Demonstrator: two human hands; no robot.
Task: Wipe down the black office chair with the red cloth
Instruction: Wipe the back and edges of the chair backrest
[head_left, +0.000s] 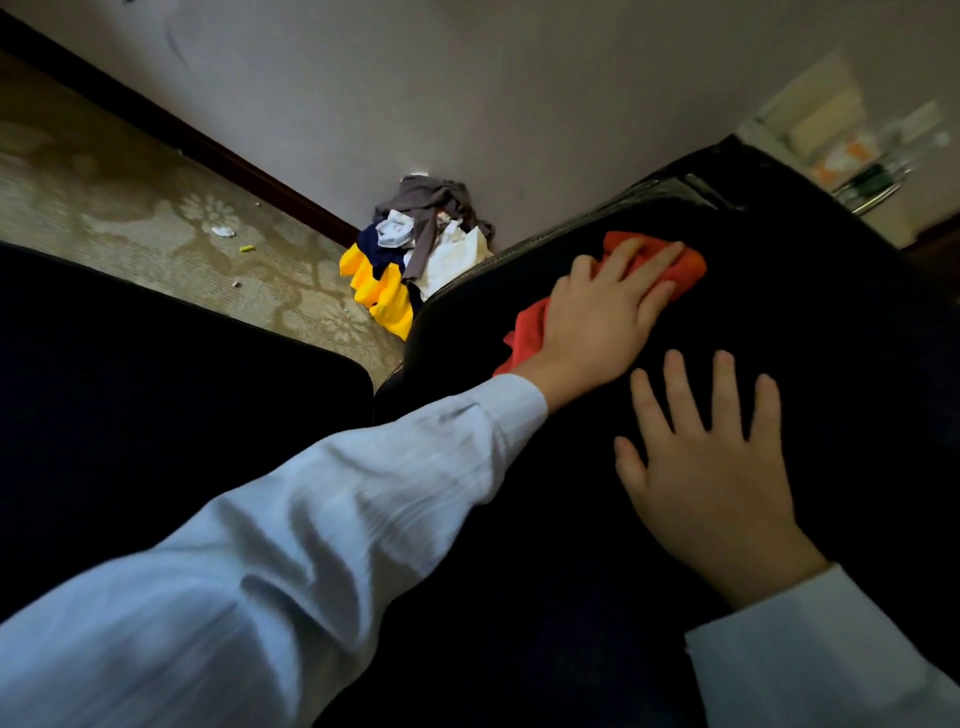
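Observation:
The black office chair (810, 322) fills the right and lower part of the head view, its dark padded surface tilted up toward me. My left hand (602, 317) lies flat on the red cloth (685, 267), fingers straight, pressing it against the chair's upper part. The cloth shows beyond the fingertips and beside the wrist. My right hand (711, 467) rests spread and flat on the black surface just below and right of the left hand, holding nothing. Both arms wear light blue sleeves.
A second black padded piece (156, 395) sits at the left. A heap of clothes (415, 249), yellow, grey, white and navy, lies in the room corner on patterned carpet (156, 223). Small scraps dot the carpet. A blurred cluttered shelf (857, 156) is at the upper right.

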